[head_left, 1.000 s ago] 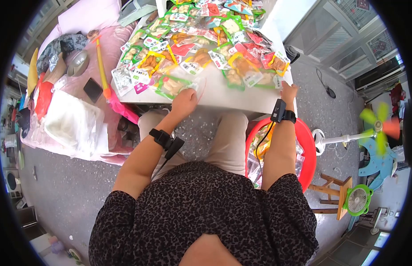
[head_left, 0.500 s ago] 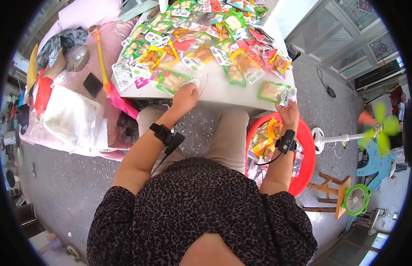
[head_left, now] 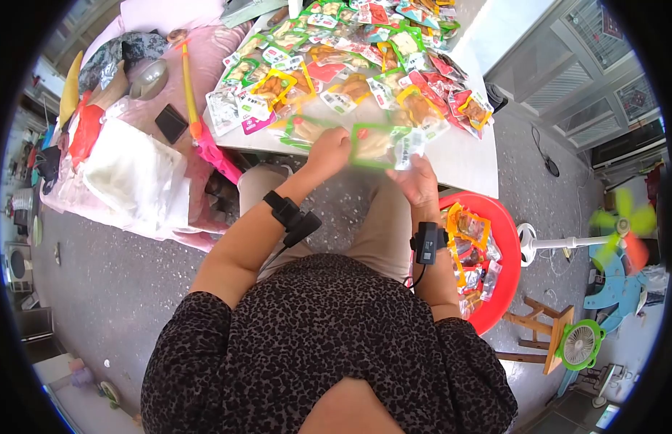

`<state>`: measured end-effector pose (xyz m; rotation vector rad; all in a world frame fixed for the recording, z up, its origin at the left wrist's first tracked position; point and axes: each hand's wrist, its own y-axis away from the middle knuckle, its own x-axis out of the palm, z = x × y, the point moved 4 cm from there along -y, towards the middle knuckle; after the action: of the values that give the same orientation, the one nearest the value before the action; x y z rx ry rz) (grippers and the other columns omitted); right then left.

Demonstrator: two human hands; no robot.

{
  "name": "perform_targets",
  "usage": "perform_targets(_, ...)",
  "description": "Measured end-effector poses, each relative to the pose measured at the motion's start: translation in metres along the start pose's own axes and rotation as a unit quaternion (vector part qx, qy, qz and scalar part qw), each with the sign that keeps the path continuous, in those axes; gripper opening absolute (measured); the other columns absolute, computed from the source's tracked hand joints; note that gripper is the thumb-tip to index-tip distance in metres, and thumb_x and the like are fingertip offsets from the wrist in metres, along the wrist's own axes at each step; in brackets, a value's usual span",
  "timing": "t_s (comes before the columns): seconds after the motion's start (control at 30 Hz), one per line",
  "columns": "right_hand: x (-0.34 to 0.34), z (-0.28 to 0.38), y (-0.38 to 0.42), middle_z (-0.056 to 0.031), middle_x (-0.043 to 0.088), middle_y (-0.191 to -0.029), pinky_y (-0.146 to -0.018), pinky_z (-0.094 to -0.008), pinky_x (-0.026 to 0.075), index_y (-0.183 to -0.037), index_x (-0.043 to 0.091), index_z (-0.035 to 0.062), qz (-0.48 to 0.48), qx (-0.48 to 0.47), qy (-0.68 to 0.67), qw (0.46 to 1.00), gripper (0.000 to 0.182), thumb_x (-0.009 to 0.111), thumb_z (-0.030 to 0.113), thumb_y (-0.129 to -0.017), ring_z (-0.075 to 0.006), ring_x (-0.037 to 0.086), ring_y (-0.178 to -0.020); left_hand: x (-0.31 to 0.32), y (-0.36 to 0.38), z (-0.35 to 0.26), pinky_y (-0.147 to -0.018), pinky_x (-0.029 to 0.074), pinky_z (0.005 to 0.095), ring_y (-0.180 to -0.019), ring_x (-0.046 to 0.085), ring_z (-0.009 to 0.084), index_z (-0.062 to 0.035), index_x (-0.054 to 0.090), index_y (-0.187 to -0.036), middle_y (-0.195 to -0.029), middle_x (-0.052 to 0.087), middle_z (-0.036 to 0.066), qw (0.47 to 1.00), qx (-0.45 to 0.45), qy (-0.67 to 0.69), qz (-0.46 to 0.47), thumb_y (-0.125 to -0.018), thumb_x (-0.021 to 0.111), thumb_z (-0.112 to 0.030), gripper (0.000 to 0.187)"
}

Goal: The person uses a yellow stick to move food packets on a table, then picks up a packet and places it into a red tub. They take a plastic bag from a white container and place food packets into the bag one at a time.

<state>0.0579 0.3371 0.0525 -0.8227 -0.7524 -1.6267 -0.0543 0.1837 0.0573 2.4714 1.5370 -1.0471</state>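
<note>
My right hand (head_left: 418,181) holds a green-edged snack packet (head_left: 379,145) in front of me, just above the near edge of the white table (head_left: 459,163). My left hand (head_left: 329,148) sits at that packet's left end, over another green-edged packet (head_left: 301,132) lying at the table's edge; whether it grips either one is unclear because the packet is blurred. Several colourful snack packets (head_left: 350,65) cover the table beyond my hands. Both wrists wear black bands.
A red basin (head_left: 499,239) with more packets stands on the floor at my right. To my left is a pink-covered surface (head_left: 206,65) with a white bag (head_left: 130,177), a black square and a metal bowl (head_left: 149,78). A standing fan (head_left: 618,217) and wooden stool (head_left: 542,336) are at the right.
My right hand took a green-edged packet from the table's right side and carried it left, to the middle in front of me beside my left hand. The view shifted a little.
</note>
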Motion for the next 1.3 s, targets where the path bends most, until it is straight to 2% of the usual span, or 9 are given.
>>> perform_targets(0.27,-0.016,-0.026,-0.005,-0.009,0.05,-0.104,-0.072,-0.0436,0.045,-0.109,0.04,0.0069,-0.025,0.057,-0.047,0.997,0.039,0.051,0.009,-0.071,-0.0265,0.05,-0.096,-0.019,0.005,-0.011,-0.063,0.038,0.0405,-0.075,0.049,0.0328,-0.0028,0.051,-0.075,-0.076,0.051,0.016,0.997,-0.025,-0.066,-0.044,-0.073,0.044,-0.017,0.016)
perform_targets(0.37,-0.023,-0.028,-0.004,-0.0079,0.05,-0.105,-0.076,-0.0432,0.044,-0.108,0.041,0.0076,-0.008,0.066,-0.072,0.995,0.04,0.053,0.008,-0.07,-0.0253,0.049,-0.097,-0.019,0.008,-0.023,-0.063,0.039,0.0408,-0.075,0.049,0.0321,-0.0031,0.051,-0.076,-0.076,0.051,0.016,0.995,-0.032,-0.097,0.02,-0.073,0.044,-0.016,0.016)
perform_targets(0.67,-0.012,-0.05,-0.034,-0.008,0.049,-0.105,-0.079,-0.04,0.041,-0.107,0.041,0.0066,-0.049,0.003,-0.093,0.994,0.033,0.05,0.012,-0.076,-0.0224,0.047,-0.098,-0.013,0.007,-0.026,-0.056,0.041,0.0403,-0.065,0.051,0.0307,-0.005,0.054,-0.085,-0.07,0.051,0.013,0.985,0.059,-0.157,-0.048,-0.071,0.046,-0.011,0.018)
perform_targets(0.8,-0.01,-0.065,-0.043,-0.0088,0.049,-0.098,-0.065,-0.0356,0.045,-0.102,0.042,0.0042,-0.019,-0.017,0.218,0.976,0.025,0.044,0.016,-0.08,-0.0201,0.052,-0.084,-0.008,0.006,-0.019,-0.056,0.041,0.0406,-0.065,0.051,0.0313,-0.0044,0.051,-0.074,-0.069,0.051,0.013,0.986,0.062,-0.151,-0.032,-0.07,0.047,-0.012,0.009)
perform_targets(0.9,0.014,-0.071,-0.033,-0.0067,0.052,-0.079,-0.042,-0.0237,0.041,-0.092,0.045,0.0026,-0.149,0.101,0.346,0.921,0.02,0.045,0.018,-0.079,-0.0154,0.053,-0.056,-0.005,0.007,-0.016,-0.057,0.04,0.0404,-0.067,0.05,0.0314,-0.0038,0.048,-0.071,-0.07,0.051,0.014,0.989,0.046,-0.141,-0.026,-0.07,0.046,-0.011,0.008)
perform_targets(1.0,0.025,-0.055,-0.032,-0.0056,0.047,-0.06,-0.043,-0.0247,0.038,-0.073,0.047,0.0012,-0.103,0.125,0.55,0.819,0.021,0.046,0.021,-0.079,-0.0116,0.049,-0.058,-0.006,0.01,-0.011,-0.059,0.04,0.0399,-0.069,0.05,0.0313,-0.0033,0.049,-0.072,-0.071,0.051,0.014,0.993,0.035,-0.116,-0.011,-0.071,0.046,-0.011,0.008)
perform_targets(1.1,0.025,-0.054,-0.038,-0.0067,0.048,-0.06,-0.046,-0.0271,0.039,-0.072,0.048,0.0011,-0.123,0.143,0.493,0.849,0.022,0.045,0.021,-0.079,-0.0137,0.049,-0.055,-0.003,0.014,-0.005,-0.06,0.04,0.0395,-0.071,0.05,0.0314,-0.0029,0.049,-0.073,-0.072,0.051,0.014,0.995,0.031,-0.098,0.002,-0.071,0.045,-0.01,0.008)
perform_targets(1.2,0.036,-0.058,-0.048,-0.0075,0.051,-0.062,-0.038,-0.0254,0.037,-0.07,0.047,-0.0008,-0.178,-0.002,0.49,0.853,0.021,0.048,0.019,-0.077,-0.0151,0.048,-0.045,-0.002,0.014,-0.007,-0.062,0.04,0.0388,-0.073,0.05,0.0317,-0.0027,0.05,-0.074,-0.073,0.052,0.015,0.996,0.038,-0.085,0.003,-0.071,0.045,-0.01,0.009)
perform_targets(1.3,0.009,-0.08,-0.071,-0.0097,0.051,-0.06,-0.041,-0.0278,0.039,-0.072,0.049,-0.0025,-0.025,-0.257,0.776,0.575,0.02,0.05,0.018,-0.075,-0.0168,0.049,-0.044,-0.002,0.014,-0.004,-0.063,0.04,0.0379,-0.074,0.05,0.0317,-0.0024,0.05,-0.075,-0.074,0.052,0.016,0.998,0.037,-0.056,-0.017,-0.072,0.045,-0.011,0.01)
